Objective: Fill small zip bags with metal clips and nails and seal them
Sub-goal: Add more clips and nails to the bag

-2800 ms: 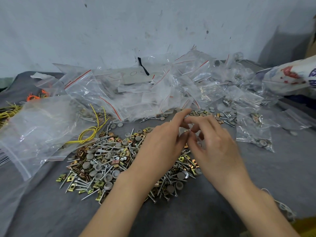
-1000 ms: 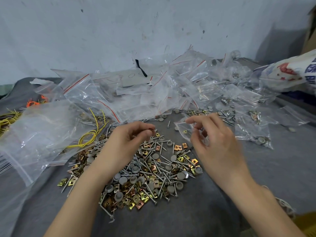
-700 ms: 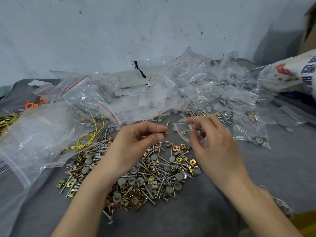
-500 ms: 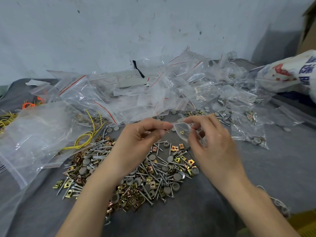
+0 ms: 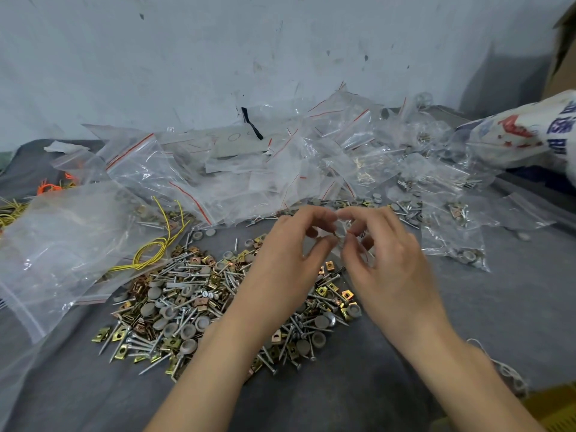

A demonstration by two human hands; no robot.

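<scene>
A grey cloth (image 5: 467,322) carries a pile of clear bags (image 5: 249,169) and a heap of nails and clips (image 5: 193,300). Above the heap, the left hand (image 5: 290,260) and right hand (image 5: 389,269) each pinch a small bag (image 5: 340,228) between thumb and forefinger.
</scene>
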